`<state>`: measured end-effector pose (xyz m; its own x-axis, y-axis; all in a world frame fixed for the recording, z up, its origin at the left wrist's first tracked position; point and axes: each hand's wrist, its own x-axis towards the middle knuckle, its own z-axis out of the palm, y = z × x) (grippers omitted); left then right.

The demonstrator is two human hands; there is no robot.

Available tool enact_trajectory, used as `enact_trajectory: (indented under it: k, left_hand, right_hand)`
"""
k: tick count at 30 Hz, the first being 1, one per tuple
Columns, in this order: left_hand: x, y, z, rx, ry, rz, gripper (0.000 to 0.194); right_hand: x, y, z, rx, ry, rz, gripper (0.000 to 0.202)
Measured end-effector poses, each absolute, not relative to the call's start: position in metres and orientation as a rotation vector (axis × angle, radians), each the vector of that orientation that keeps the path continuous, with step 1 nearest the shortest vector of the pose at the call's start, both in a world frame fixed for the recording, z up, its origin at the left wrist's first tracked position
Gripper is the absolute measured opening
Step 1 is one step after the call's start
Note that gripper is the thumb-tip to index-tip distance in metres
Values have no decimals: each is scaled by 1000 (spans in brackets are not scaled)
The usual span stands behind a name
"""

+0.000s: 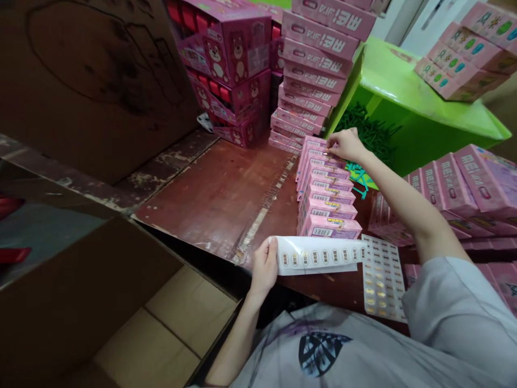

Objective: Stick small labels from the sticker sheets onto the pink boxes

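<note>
My left hand (265, 264) is closed on the left end of a white sticker sheet (319, 269), which has a row of small oval labels. The sheet hangs in front of the nearest box in a row of pink boxes (329, 223) that carry barcodes. At the far end of that row, my right hand (345, 144) is closed in a pinch against the top of a box. A tiny pale or gold spot shows at its fingertips, too small to name. Another sticker sheet (383, 280), with several rows of labels, lies at the table's near edge.
Tall stacks of pink boxes (315, 59) and bear-print cartons (238, 54) stand at the back. A bright green box (440, 118) with dark green pieces (363, 129) is behind my right hand. More pink boxes (456, 186) fill the right; an open cardboard carton (121, 291) is lower left.
</note>
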<state>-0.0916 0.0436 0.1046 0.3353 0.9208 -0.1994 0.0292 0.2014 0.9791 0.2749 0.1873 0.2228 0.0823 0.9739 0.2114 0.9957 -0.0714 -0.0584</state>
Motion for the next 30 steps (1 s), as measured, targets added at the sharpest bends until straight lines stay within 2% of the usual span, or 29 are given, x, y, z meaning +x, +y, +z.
enact_trajectory:
  k: [4,8,9,13,14,16,18,21,22,24,26,30]
  left_hand:
    - [-90,42,103,1222,1036,808,52]
    - [-90,39,107,1220,1038,822,49]
    - [-90,38,108,1214,1042,822,49]
    - [-92,32,113,1184,1049,824,49]
    - [-92,30,114,1182,1049,831,48]
    - [-94,28,116,1185,1043,843,47]
    - [-94,26,119,1184,1029,847,47]
    - [-92,23,124,1151,999,844,48]
    - [-91,22,127,1133,990,846,50]
    - [-89,16,132,1092,961,849,55]
    - [-89,10,136,1062,931,862,61]
    - [-91,5,135,1114,921,892,66]
  right_hand:
    - [273,182,211,-2136,-2054,-391,14]
    - [272,176,203,-2133,-2044,-434,21]
    - [272,176,202,-2128,-2032,-442,27]
    - [270,174,213,-2102,-1858,-475,69]
    - [268,172,219,-2089,-1767,-455,72]
    - [257,164,232,-2030,-1613,-375,62]
    - [232,146,241,-1942,-1590,-280,38]
    - [170,102,239,-1709,-1944,-36,13]
    - [146,85,235,-1503,-2181,143,15]
    - [103,50,224,-1219,-2334,222,19]
    - [75,22,212,-1114,-2374,294,15]
    - [61,6,196,-1180,-2288,314,14]
